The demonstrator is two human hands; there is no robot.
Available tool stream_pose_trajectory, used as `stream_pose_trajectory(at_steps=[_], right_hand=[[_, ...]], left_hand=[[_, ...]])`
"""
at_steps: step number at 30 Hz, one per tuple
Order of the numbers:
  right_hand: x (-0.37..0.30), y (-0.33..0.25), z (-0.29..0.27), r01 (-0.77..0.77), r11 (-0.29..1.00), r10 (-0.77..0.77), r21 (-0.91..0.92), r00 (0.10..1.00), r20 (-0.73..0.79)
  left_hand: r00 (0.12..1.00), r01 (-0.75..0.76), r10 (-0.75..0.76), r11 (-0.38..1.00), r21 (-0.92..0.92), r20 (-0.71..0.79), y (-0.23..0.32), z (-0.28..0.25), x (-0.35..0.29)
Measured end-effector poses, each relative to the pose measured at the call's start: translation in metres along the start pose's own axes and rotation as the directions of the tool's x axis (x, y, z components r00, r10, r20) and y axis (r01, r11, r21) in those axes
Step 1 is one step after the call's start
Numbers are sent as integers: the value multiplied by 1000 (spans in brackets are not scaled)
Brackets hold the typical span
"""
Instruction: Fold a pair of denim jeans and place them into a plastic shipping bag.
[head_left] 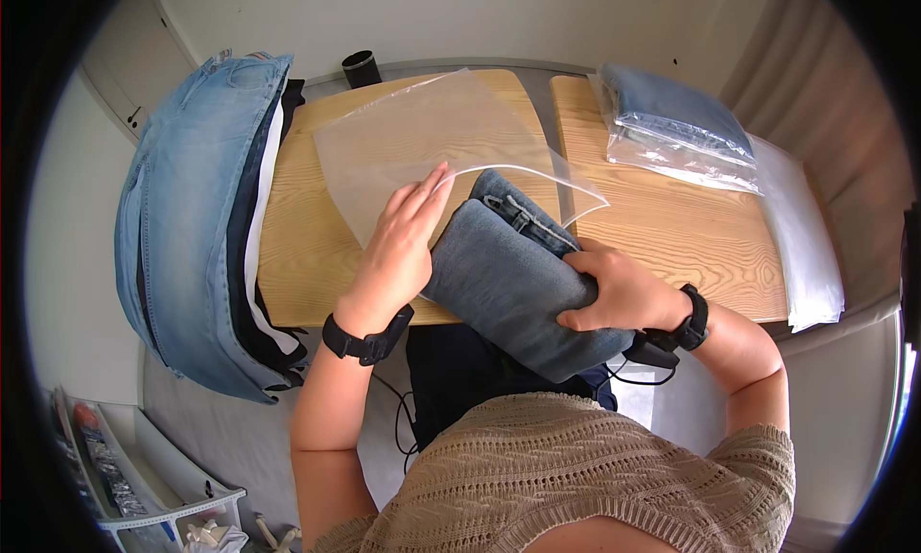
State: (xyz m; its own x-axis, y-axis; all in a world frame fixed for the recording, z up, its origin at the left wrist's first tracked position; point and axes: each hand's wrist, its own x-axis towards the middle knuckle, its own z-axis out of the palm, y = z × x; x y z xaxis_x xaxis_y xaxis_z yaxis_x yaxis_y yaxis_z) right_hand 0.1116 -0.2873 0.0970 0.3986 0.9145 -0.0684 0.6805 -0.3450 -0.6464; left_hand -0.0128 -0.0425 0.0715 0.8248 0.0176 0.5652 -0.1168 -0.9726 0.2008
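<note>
Bagging step: right hand (pixel 619 294) grips the folded jeans (pixel 513 284) at the table's near edge, fingers curled tight; left hand (pixel 398 246), fingers flat, holds the clear bag (pixel 422 141) open. Next needs a straight push farther in.

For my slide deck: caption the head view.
Right hand grips folded jeans at a clear plastic bag's mouth; left hand rests on the bag.

Left hand (pixel 398 251) flat, fingers (pixel 430 190) extended forward; right hand (pixel 619 289) curled, fingers clamped.
</note>
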Motion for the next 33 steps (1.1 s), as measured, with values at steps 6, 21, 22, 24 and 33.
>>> stream_pose_trajectory(at_steps=[6, 21, 22, 24, 33], right_hand=[[36, -3, -15, -56, 998, 56, 2, 998, 25], [155, -48, 4, -11, 914, -50, -406, 989, -140], [156, -53, 5, -132, 926, 75, -353, 982, -171], [158, -55, -9, -126, 934, 111, -334, 992, -64], [167, 42, -9, -11, 883, -103, -469, 971, -216]], left_hand=[[986, -14, 21, 999, -44, 166, 24, -8, -8], [982, -76, 82, 996, -38, 170, 62, -26, -2], [983, -71, 79, 996, -57, 166, 63, -24, -4], [983, -56, 63, 997, -49, 174, 61, -22, -6], [969, -6, 11, 1000, -21, 247, 55, -15, -26]])
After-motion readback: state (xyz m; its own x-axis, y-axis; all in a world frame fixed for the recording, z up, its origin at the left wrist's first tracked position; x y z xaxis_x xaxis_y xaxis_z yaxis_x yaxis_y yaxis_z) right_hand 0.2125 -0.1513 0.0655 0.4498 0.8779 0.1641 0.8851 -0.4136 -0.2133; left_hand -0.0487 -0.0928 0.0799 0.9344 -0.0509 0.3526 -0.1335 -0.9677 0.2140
